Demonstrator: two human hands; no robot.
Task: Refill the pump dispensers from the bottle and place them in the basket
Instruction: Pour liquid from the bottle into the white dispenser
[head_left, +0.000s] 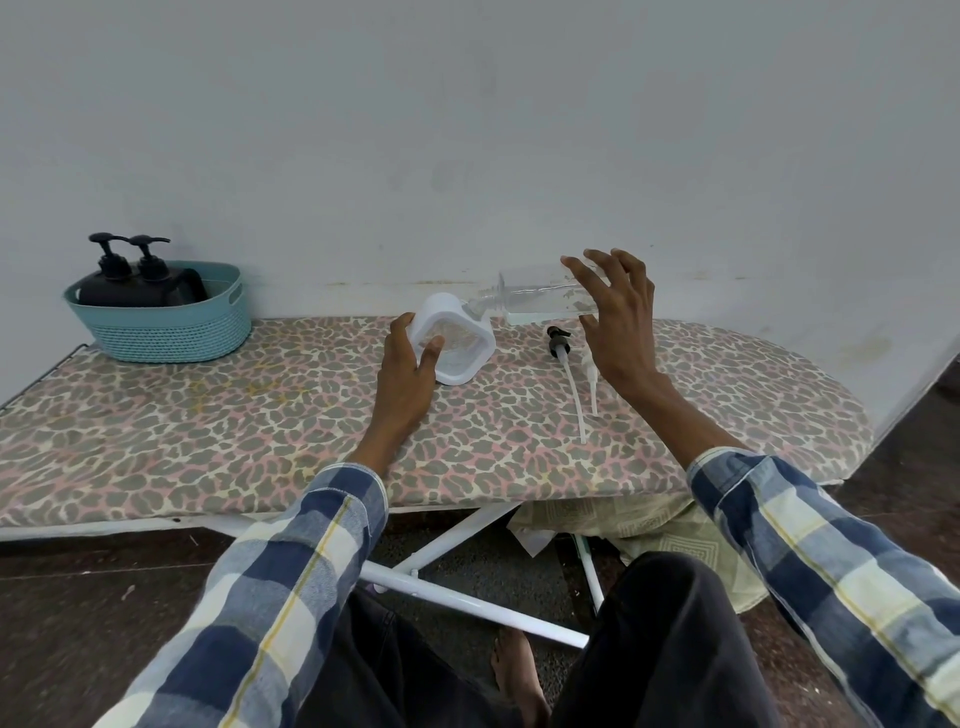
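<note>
Nearest me, plaid sleeves (291, 561) lead to my left hand (408, 364) gripping the tilted white dispenser (457, 338) on the board (208, 441), while my right hand (618, 317) holds the clear bottle (535, 293) horizontal, neck at its opening.

Clear bottle (540, 293) tipped sideways, neck at tilted white dispenser's (457, 338) mouth.

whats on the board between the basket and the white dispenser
Nothing: the head view shows only bare leopard-print cover between the teal basket and the white dispenser.

home | ironing board (260, 415) as table | bare wall (467, 130) | tiled floor (78, 597)
</note>
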